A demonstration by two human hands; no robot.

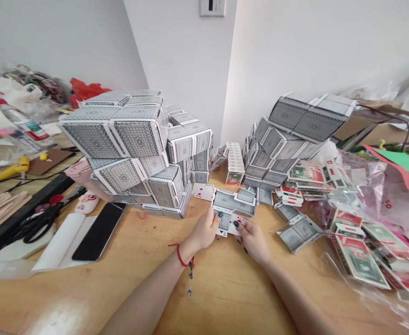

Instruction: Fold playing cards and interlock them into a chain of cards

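My left hand (204, 231), with a red string at the wrist, is closed on the left edge of some playing cards (221, 221), patterned grey backs up, a 7 corner showing below. A red diamond playing card (238, 224) is pinched in my right hand (255, 242) and overlaps them on the right. Some fingers are hidden beneath the cards. Just beyond my hands lies a flat piece made of joined grey-backed cards (230, 201). A face-up diamond card (203, 191) rests left of it.
Tall stacks of card-built boxes stand left (124, 135) and right (291, 125). Between them is an open-topped card box (235, 163). A phone (99, 231), scissors (44, 216) and a yellow glue gun (12, 170) lie left. Red-and-green card packs (360, 260) and plastic wrapping (375, 179) cover the right.
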